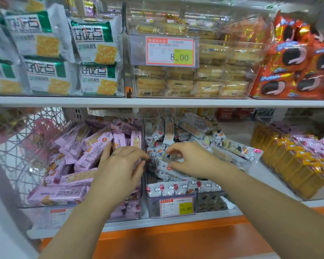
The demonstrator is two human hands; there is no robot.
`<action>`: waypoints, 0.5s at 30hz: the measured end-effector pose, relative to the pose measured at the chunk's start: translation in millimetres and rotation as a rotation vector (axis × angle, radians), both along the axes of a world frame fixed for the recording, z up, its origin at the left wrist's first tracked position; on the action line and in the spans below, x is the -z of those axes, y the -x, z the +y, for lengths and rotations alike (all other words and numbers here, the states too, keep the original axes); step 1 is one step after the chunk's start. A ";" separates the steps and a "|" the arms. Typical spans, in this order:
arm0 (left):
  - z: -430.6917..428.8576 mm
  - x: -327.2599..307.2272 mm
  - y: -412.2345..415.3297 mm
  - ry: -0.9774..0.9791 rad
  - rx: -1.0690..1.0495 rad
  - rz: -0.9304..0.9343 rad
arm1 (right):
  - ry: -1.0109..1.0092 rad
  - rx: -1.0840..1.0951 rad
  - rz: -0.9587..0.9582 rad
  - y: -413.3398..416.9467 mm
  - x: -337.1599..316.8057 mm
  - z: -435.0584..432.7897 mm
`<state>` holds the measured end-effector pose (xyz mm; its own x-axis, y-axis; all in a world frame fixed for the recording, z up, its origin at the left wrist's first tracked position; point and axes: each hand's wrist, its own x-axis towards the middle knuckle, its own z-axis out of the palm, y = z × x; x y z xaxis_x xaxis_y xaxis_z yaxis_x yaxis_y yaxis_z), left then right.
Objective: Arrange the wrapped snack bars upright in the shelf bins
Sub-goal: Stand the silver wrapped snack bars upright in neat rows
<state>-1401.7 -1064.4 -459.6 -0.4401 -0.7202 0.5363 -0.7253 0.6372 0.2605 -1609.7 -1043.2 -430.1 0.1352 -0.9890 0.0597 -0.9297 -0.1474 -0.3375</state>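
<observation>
Shop shelving, head view. We list: upper shelf board (157,101) spanning the width, with open room beneath it above the lower bins. Left bin (36,212): pink snack bars (94,146), heaped flat and tilted. Middle bin (209,204), price label (176,206) on its front wall: white snack bars (168,188), one row upright behind that wall, others piled loose behind. Left hand (120,165) sits at the wall between the two bins, fingers curled; whether it holds anything we cannot tell. Right hand (191,159), just beside it, pinches one white bar (164,165) over the pile. Wire basket (26,146) borders left, yellow packets (288,165) right. Orange ledge (176,240) edges the front.
</observation>
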 end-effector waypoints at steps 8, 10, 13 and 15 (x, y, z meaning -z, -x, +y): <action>-3.3 1.0 -3.0 0.014 -0.005 0.026 | -0.037 0.020 0.257 -13.0 20.7 -33.8; -3.2 1.0 -3.3 0.007 -0.010 0.034 | -0.075 -0.007 0.181 -7.0 19.3 -29.6; -1.7 -0.4 -4.0 -0.008 -0.014 0.033 | 0.019 -0.006 0.019 0.9 11.6 -13.6; -1.0 -1.7 -4.1 -0.015 -0.023 0.032 | 0.218 0.059 -0.158 7.3 5.7 -0.6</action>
<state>-1397.7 -1065.4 -457.9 -0.4064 -0.7380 0.5387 -0.7307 0.6165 0.2933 -1617.0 -1043.8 -435.7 0.0497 -0.9565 0.2874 -0.8771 -0.1795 -0.4455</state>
